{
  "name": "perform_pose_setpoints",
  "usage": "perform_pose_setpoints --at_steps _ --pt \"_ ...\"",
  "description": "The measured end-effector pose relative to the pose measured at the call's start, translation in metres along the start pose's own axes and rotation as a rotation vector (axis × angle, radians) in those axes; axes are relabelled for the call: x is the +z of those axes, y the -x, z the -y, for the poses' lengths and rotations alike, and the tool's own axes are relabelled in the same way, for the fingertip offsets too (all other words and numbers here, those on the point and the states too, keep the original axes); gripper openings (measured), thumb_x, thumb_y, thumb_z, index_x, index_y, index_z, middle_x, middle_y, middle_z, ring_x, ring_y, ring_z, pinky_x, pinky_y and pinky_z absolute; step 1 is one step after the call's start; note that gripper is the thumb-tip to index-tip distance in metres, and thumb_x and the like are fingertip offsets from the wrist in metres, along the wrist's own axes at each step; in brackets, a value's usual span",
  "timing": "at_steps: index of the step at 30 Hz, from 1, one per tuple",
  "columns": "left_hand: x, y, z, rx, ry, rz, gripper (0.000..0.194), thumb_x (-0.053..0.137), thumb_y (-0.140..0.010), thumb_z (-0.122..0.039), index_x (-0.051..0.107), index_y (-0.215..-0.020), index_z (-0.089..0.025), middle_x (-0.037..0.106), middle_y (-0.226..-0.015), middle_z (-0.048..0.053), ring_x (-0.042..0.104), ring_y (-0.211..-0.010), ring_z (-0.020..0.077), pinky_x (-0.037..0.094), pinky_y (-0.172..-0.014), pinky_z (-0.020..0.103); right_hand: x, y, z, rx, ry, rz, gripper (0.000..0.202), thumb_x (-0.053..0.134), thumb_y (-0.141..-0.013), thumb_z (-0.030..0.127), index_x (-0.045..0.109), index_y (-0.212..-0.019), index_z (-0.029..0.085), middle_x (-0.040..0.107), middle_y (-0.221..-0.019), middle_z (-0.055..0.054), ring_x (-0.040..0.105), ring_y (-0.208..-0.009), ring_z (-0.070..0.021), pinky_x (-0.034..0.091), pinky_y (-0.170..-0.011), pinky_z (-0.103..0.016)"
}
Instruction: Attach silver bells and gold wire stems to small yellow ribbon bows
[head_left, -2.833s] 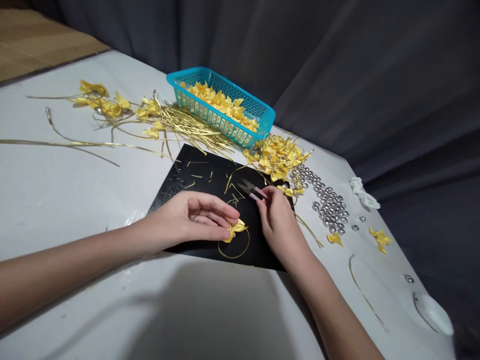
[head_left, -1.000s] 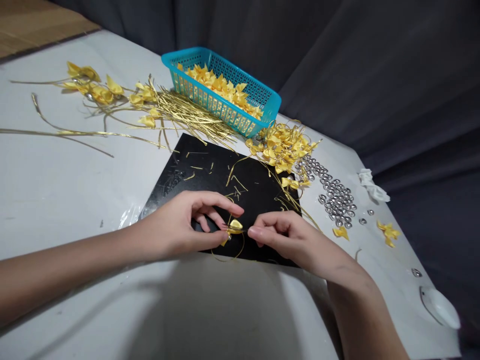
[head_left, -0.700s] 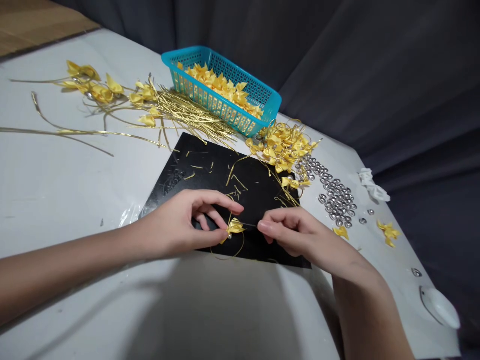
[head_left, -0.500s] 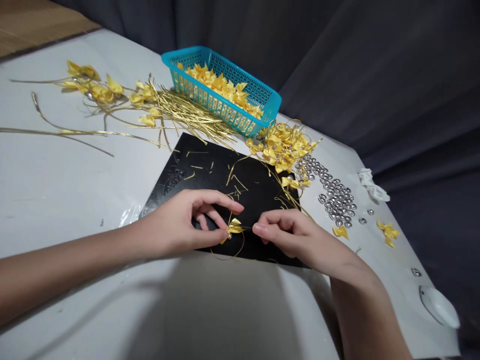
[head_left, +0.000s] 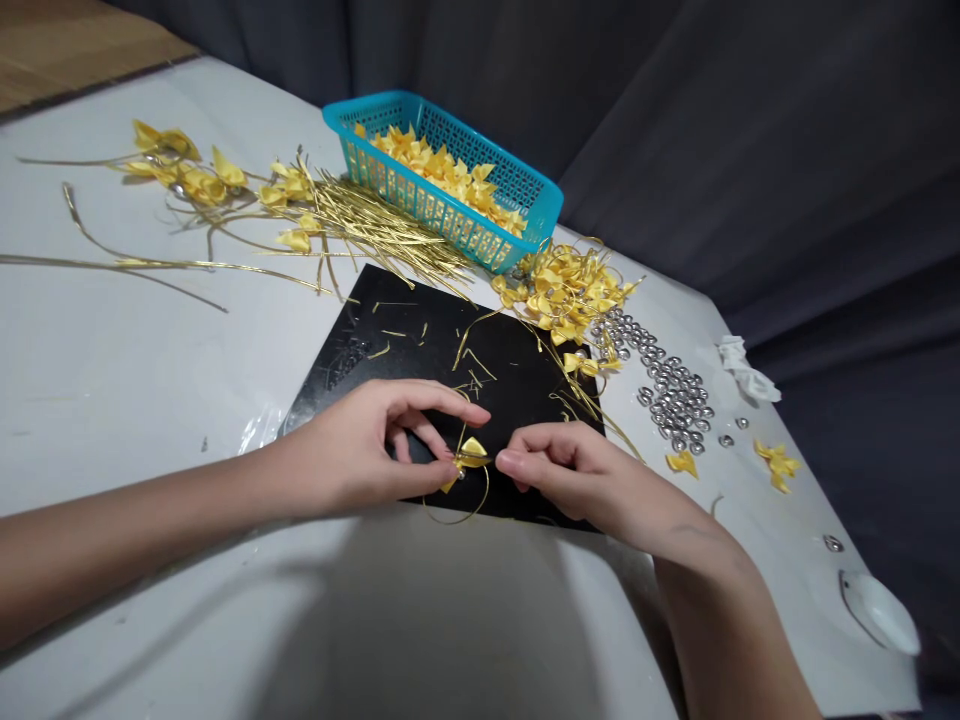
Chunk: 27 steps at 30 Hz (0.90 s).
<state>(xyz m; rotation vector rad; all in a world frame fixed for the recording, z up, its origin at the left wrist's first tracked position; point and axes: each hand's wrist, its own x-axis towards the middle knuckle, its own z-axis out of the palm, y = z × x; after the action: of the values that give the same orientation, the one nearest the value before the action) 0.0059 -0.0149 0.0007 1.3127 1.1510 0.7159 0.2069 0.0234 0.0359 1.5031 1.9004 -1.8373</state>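
Note:
My left hand (head_left: 386, 440) pinches a small yellow ribbon bow (head_left: 473, 452) between thumb and a finger, while the index finger stretches out above it. A thin gold cord (head_left: 486, 492) curves in a loop below the bow, and a tiny shiny bead-like piece sits at its middle. Close by on the right, my right hand (head_left: 559, 458) has thumb and index finger pressed together on a thin dark strand running to the bow; its exact kind is too fine to make out. Both hands are over a black mat (head_left: 420, 340) strewn with gold cord snippets.
Behind the mat stands a blue basket (head_left: 442, 205) of yellow bows. Cut gold cords (head_left: 390, 230) lie beside it. To the right are a pile of corded bows (head_left: 574, 290), several silver rings (head_left: 675, 400), and a white object (head_left: 877, 610) near the white table's edge.
My right hand has moved slightly left, closer to the bow. The bow's ribbon looks a little turned. My left hand has barely moved.

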Motion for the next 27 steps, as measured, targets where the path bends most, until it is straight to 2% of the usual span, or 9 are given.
perform_pose_setpoints --at_steps 5,12,27 --pt "-0.0013 -0.0007 0.0002 -0.033 -0.006 0.013 0.037 0.067 -0.069 -0.022 0.063 -0.106 -0.02 0.067 -0.074 -0.001 0.056 -0.058 0.008 0.042 -0.05 0.015 0.0001 -0.0009 -0.0003 -0.005 -0.018 0.011 0.035 0.056 -0.08 0.048 0.047 -0.066 0.017 0.024 -0.045 0.011 0.018 -0.039 -0.0033 0.01 -0.037 -0.02" --pt "-0.0013 -0.0001 -0.0004 -0.038 -0.016 0.02 0.038 0.067 -0.069 -0.022 0.063 -0.106 -0.02 0.066 -0.072 -0.002 0.049 -0.051 0.005 0.04 -0.049 0.014 0.0006 -0.0039 -0.0034 -0.001 -0.039 0.026 0.036 0.056 -0.08 0.048 0.047 -0.066 0.017 0.024 -0.042 0.011 0.016 -0.038 -0.0029 0.01 -0.036 -0.019" --pt "-0.0002 -0.0007 0.0003 -0.035 -0.008 0.012 0.038 0.067 -0.068 -0.024 0.064 -0.105 -0.02 0.067 -0.07 -0.001 0.05 -0.05 0.0058 0.041 -0.049 0.016 0.0014 -0.0058 -0.0035 0.002 -0.035 0.032 0.037 0.056 -0.08 0.048 0.045 -0.062 0.017 0.024 -0.041 0.011 0.016 -0.037 -0.0026 0.01 -0.035 -0.02"
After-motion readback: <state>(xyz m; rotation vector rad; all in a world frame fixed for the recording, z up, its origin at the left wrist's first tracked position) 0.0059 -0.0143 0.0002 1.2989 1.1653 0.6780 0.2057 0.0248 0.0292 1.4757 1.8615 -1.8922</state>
